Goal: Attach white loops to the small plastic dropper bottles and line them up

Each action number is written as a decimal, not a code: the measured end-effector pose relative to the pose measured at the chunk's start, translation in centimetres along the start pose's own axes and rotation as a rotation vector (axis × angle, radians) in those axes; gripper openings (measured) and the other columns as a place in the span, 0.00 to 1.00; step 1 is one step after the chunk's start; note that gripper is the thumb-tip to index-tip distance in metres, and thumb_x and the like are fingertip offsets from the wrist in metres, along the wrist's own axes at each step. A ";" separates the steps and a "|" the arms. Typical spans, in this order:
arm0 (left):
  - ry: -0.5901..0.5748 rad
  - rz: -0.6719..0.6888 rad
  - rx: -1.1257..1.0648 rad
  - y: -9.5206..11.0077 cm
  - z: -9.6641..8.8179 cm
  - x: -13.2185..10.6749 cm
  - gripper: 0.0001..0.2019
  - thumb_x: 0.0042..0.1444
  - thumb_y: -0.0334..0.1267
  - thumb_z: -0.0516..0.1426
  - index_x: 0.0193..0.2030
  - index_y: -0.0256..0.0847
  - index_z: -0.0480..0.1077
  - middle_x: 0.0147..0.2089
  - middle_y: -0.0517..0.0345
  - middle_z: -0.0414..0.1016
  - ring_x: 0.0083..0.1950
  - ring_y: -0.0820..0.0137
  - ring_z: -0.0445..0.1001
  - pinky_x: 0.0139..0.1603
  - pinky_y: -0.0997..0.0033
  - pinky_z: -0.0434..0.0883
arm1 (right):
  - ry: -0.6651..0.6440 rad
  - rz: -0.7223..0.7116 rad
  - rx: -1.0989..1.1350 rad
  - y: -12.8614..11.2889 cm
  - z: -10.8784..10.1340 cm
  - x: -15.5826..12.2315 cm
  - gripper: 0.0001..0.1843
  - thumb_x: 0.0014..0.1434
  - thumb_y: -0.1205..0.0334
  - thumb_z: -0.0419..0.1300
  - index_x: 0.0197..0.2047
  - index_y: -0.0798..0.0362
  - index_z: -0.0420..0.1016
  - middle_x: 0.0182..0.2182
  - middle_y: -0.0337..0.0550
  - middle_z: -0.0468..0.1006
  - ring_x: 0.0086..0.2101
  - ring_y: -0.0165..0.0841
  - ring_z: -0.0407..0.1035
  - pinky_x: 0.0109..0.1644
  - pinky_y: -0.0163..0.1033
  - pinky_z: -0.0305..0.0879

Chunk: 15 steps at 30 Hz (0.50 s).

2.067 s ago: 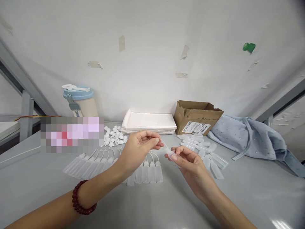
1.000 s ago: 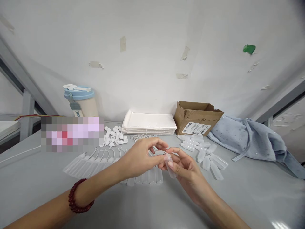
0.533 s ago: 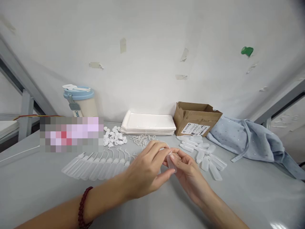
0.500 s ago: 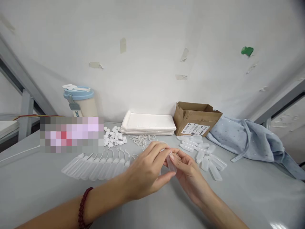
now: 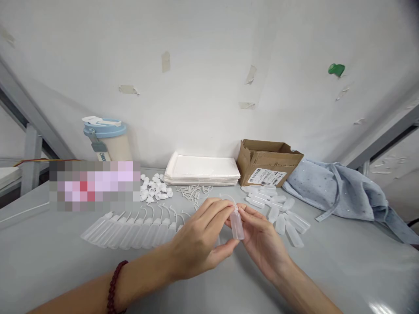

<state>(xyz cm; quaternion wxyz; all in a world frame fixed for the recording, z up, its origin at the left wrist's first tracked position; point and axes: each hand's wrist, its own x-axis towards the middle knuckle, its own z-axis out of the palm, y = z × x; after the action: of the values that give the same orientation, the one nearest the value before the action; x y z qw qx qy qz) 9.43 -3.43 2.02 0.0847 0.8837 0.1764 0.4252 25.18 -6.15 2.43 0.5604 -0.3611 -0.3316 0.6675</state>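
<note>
Bottle: translucent plastic, smooth rounded body narrowing to a short neck; held just above the bench, nearly upright with a slight tilt, around the middle between the left and right edges.
Tube: thin, whitish, arching from the bottle's top over the fingers of the left hand.
Left hand: grip closed around the bottle lengthwise, fingertips by the neck, thumb at the base; beaded dark red bracelet on the wrist.
Right hand: grip narrow, thumb and finger pinching by the neck, other fingers partly hidden.
Bottle row: similar bottles lying side by side toward the left edge, curved tubes on top, partly covered by the left arm.
Caps: small white cones, heaped toward the far edge.
Spare tubes: thin, tangled, beside the caps.
Loose bottles: scattered right of the hands, before a brown cardboard box.
Changed: half a second ago the right thumb lay over the bottle's front; now it sits at the neck, baring the body. The loose bottles lie as before.
</note>
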 end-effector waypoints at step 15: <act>0.050 0.007 -0.014 -0.4 0.0 -0.2 0.21 0.55 0.29 0.57 0.55 0.34 0.60 0.52 0.43 0.67 0.56 0.59 0.63 0.55 0.53 0.67 | -0.003 0.018 0.028 -1.0 0.0 -0.2 0.05 0.52 0.62 0.64 0.34 0.52 0.79 0.31 0.40 0.78 0.33 0.32 0.70 0.42 0.38 0.63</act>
<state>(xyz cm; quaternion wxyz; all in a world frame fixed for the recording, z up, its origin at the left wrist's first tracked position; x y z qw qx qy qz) 9.22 -3.09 1.76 0.0851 0.8729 0.1723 0.4486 25.75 -6.18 3.27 0.5589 -0.3553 -0.3197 0.6777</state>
